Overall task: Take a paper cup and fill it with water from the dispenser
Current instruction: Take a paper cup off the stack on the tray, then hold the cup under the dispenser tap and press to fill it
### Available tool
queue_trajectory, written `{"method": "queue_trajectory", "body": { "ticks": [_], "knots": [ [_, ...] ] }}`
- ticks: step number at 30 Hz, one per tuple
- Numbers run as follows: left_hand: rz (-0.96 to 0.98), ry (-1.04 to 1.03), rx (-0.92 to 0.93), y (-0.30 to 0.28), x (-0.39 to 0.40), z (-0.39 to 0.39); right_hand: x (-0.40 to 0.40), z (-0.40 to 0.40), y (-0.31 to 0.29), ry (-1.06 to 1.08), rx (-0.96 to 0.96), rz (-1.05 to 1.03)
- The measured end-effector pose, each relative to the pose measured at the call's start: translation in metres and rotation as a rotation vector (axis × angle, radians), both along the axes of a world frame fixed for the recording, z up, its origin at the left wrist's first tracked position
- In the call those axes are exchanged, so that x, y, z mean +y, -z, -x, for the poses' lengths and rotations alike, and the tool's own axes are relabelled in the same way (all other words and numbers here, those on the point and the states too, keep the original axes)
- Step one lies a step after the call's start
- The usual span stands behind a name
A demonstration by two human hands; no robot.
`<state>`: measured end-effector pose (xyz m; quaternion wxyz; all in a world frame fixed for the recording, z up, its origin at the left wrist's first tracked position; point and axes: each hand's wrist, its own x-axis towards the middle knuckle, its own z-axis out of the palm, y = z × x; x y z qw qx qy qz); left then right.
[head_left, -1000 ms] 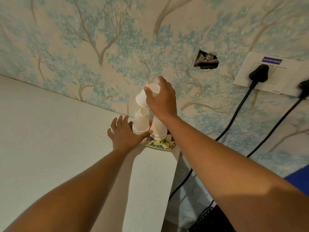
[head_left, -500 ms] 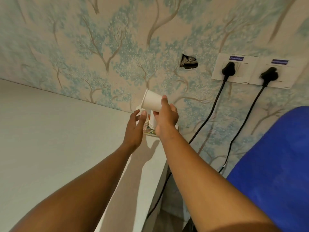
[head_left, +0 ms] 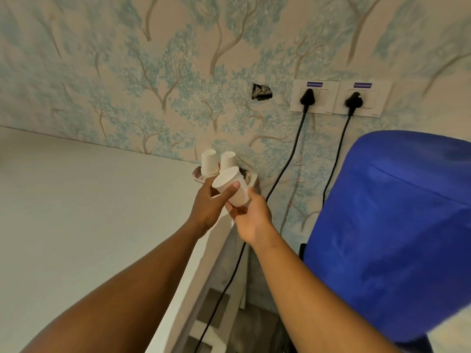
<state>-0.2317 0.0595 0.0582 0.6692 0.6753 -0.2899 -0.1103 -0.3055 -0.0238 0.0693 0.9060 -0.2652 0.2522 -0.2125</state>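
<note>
A single white paper cup (head_left: 241, 190) is tilted, its mouth facing up and toward me, in front of the cup stacks. My left hand (head_left: 207, 208) grips its side with the thumb pressed on the wall. My right hand (head_left: 252, 215) holds it from below, near the base. Behind the hands, two stacks of upside-down paper cups (head_left: 209, 163) stand on a patterned plate (head_left: 196, 175) at the far corner of the white counter (head_left: 89, 212). At the right is a large blue covered water bottle (head_left: 387, 230), the top of the dispenser; its tap is out of view.
Two black plugs sit in wall sockets (head_left: 316, 98), and their cables (head_left: 283, 171) hang down in the gap between the counter and the blue bottle. A small hole (head_left: 261, 92) breaks the tree-patterned wallpaper. The counter's right edge drops off just below the hands.
The right hand lifted one cup off the stack and brought it down and toward me. The left hand left the stack and took hold of the cup's side. The view has shifted right, showing the blue bottle.
</note>
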Motion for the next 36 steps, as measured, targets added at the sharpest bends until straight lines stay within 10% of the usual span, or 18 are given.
{"method": "queue_trajectory", "body": {
  "ticks": [18,36],
  "knots": [
    [-0.390,0.155,-0.175,0.066,0.031,0.114,0.006,0.155,0.087,-0.172,0.298,0.784],
    [-0.392,0.545,-0.158,0.098,0.041,0.198,0.046,0.256,0.128,0.181,0.550,0.984]
  ]
}}
